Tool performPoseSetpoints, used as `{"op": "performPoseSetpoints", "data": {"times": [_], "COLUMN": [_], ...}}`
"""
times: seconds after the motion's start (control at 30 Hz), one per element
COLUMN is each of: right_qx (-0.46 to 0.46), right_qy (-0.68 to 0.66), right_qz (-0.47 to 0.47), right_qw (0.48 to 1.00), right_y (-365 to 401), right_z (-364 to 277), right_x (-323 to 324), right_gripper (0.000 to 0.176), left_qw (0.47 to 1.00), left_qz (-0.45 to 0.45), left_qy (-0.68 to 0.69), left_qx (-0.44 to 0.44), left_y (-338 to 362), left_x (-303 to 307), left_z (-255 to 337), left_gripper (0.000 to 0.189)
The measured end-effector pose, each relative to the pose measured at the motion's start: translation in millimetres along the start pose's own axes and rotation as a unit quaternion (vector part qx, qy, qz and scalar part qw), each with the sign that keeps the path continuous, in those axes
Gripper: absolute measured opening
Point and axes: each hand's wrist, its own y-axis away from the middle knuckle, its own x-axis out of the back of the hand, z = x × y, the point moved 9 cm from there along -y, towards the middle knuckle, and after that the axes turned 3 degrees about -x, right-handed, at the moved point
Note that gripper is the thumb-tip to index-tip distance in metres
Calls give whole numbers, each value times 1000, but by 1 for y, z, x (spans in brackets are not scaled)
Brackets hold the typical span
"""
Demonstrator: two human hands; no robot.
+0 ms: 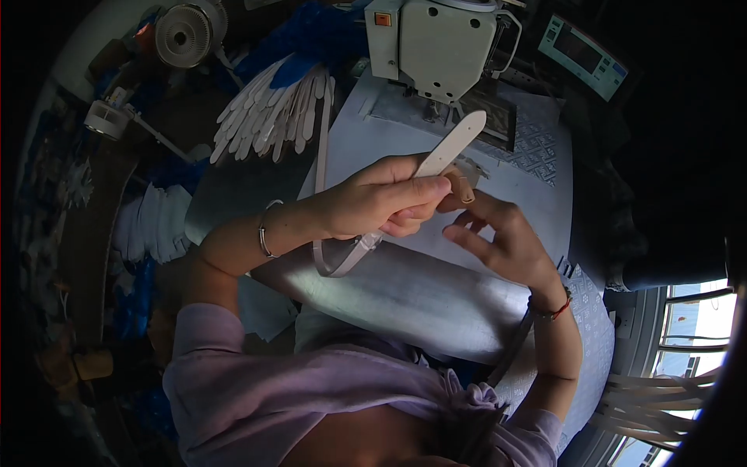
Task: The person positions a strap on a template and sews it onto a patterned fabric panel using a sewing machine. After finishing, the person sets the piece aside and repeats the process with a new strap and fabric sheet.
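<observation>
My left hand (401,198) is closed around a pale beige belt (455,144). The belt's rounded, punched end points up and right past my thumb. Below the hand, the rest hangs in a loop, with what looks like a metal buckle (369,241). My right hand (502,237) is beside the left one, its thumb apart from the bent fingers. Some of its fingertips are hidden near the left hand. At the meeting of the two hands is a small tan piece (464,189) that I cannot make out clearly.
A sewing machine (443,50) stands ahead over a pale work surface (354,171), with a control screen (582,54) to its right. Many pale straps (272,113) lie fanned at the left. A rounded metal edge (405,300) runs before my body. A fan (183,36) is at upper left.
</observation>
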Motion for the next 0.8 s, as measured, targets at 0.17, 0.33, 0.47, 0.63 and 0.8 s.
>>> {"op": "performPoseSetpoints", "data": {"times": [0.17,0.33,0.47,0.63,0.8], "right_qx": [39,5,-66,-114,-171], "right_qy": [-176,-154,-158,-173,-147], "right_qz": [176,346,310,283,201], "right_qw": [968,926,935,937,953], "right_y": [-14,-13,-23,-41,-65], "right_z": [-18,24,64,88,142], "right_x": [53,123,116,105,84], "right_gripper": [23,26,26,25,22], "left_qw": [995,956,865,859,569], "left_qz": [-36,8,23,122,-16], "left_qy": [-55,-292,-495,-473,-750], "left_qx": [80,26,76,-154,-337], "left_y": [-15,-9,-5,-29,-52], "left_x": [-11,31,47,75,42], "left_z": [-12,-27,-30,7,-22], "left_gripper": [32,31,32,24,25]}}
